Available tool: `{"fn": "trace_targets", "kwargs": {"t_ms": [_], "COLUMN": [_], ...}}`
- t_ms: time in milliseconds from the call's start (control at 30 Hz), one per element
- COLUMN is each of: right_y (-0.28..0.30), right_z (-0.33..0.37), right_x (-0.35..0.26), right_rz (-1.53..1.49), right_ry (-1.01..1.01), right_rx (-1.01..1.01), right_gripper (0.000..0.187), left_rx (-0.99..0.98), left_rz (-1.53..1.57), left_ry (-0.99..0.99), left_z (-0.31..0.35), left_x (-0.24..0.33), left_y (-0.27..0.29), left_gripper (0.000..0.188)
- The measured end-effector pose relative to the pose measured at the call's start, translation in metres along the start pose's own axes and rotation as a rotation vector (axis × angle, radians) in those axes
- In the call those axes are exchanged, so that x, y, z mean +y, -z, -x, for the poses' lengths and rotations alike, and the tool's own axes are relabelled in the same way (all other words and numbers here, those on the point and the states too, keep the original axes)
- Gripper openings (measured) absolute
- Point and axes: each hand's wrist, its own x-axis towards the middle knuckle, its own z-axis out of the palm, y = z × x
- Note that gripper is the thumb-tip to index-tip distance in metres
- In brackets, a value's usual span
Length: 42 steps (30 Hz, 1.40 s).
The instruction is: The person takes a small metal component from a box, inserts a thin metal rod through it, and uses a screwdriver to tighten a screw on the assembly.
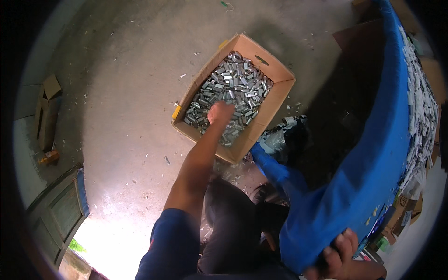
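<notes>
1. Left hand [220,113]: inside the cardboard box [275,102], over the metal pieces [240,81]. Fingers curled, motion-blurred, undersides hidden; can't tell if it's gripping any pieces or just touching them.
2. Right hand [344,259]: low at the right, bent fingers on the blue sheet [343,191]. Palm side not visible; can't tell if it's pinching the fabric or only resting.
3. Metal pieces: all in the box on the floor [126,102], in front of the person. Left hand and wrist hide part of the pile; the near end is smeared by blur.
4. Lower edge cuts off the left upper arm. Dark trousers [231,228] blurred. Black corners from the lens hide the rest of the room. Deep shade left of the sheet, contents hard to read.
5. Counts: two hands, one big open box, one oval hand-hole [262,60] visible in its far wall, two yellow patches on its left rim. One narrow carton [48,112] at far left, one small orange object [49,157] just below it. Metal pieces too many to count.
6. Materials: pieces are silvery, short, blocky, shiny, lying at random angles. Box is plain brown cardboard, rectangular, set at a slant. Sheet is smooth, creased, draped; heap of thin white strips [418,107] along its right side. Crumpled plastic [275,140] beside the box. Floor is grey-brown, concrete-looking, littered with scraps. Panelled door [60,214] lower left.
</notes>
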Motion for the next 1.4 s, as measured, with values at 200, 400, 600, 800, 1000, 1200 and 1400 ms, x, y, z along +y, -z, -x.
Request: {"fn": "trace_targets", "kwargs": {"t_ms": [200,400,600,800,1000,1200,1400], "right_y": [-0.004,-0.023,-0.041,-0.042,-0.039,-0.04,-0.037], "right_z": [0.023,0.002,0.009,0.007,0.002,0.007,0.008], "right_x": [0.007,0.006,0.012,0.021,0.028,0.022,0.026], "right_rz": [-0.037,-0.106,-0.136,-0.112,-0.105,-0.101,-0.11], "right_ry": [0.058,0.115,0.131,0.125,0.11,0.106,0.117], "right_rx": [0.003,0.265,0.361,0.292,0.251,0.226,0.22], "right_gripper": [0.056,0.027,0.024,0.025,0.026,0.028,0.029], "left_rx": [0.021,-0.072,-0.135,-0.202,0.04,0.003,0.061], "left_rz": [-0.114,-0.313,-0.328,-0.348,-0.321,-0.397,-0.629], "left_ry": [-0.128,-0.312,-0.378,-0.361,-0.424,-0.483,-0.599], "left_z": [-0.021,-0.048,-0.054,-0.063,-0.065,-0.068,-0.059], "left_x": [0.026,0.051,0.068,0.058,0.049,0.046,0.029], "left_y": [-0.028,-0.079,-0.1,-0.138,-0.157,-0.146,-0.143], "left_gripper": [0.037,0.037,0.039,0.033,0.028,0.029,0.025]}}
